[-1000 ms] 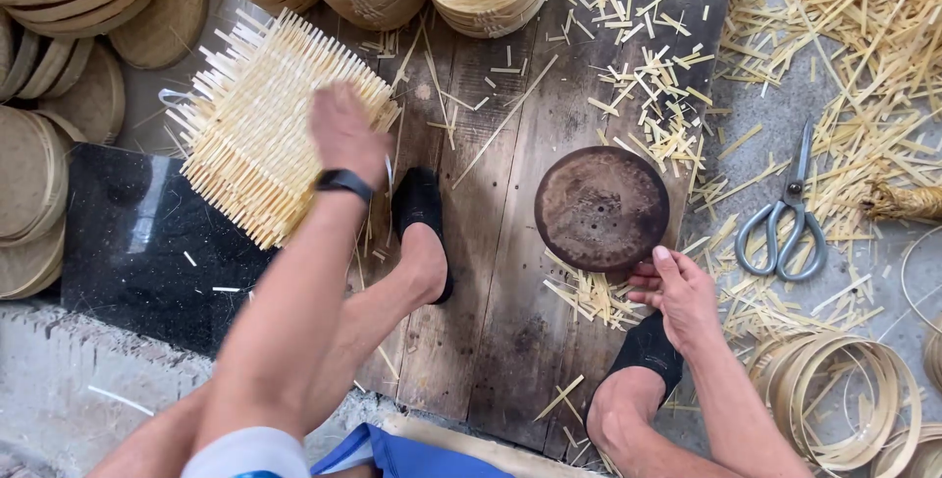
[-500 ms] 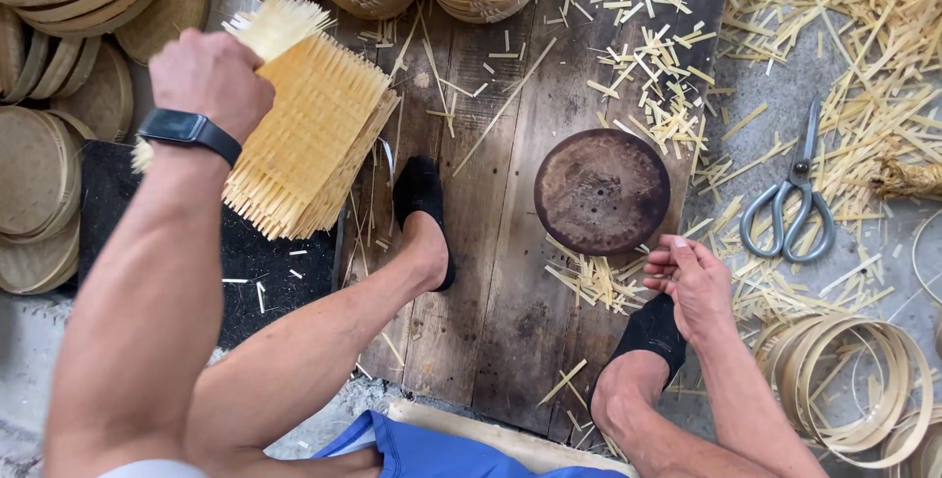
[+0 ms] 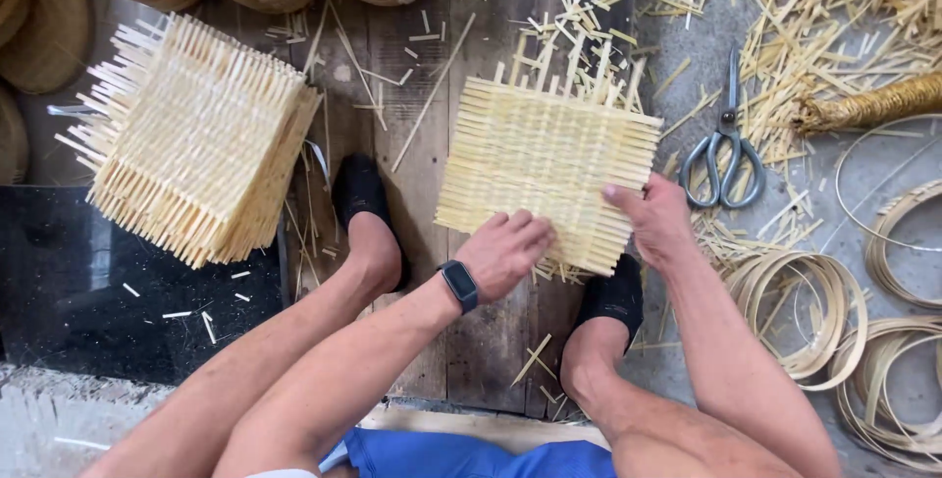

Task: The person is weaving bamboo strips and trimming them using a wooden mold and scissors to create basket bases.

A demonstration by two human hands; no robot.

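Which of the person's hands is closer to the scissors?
The right hand: it grips the woven mat just left of the scissors. The left hand lies further left.

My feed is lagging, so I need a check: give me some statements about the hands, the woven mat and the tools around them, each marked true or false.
1. Both hands touch the woven mat. True: the left hand and the right hand rest on its near edge.
2. The scissors lie left of the mat. False: they lie to its right.
3. A stack of mats sits to the left. True.
4. The right hand holds the scissors. False: they lie untouched on the floor.
5. The left wrist wears a watch. True.
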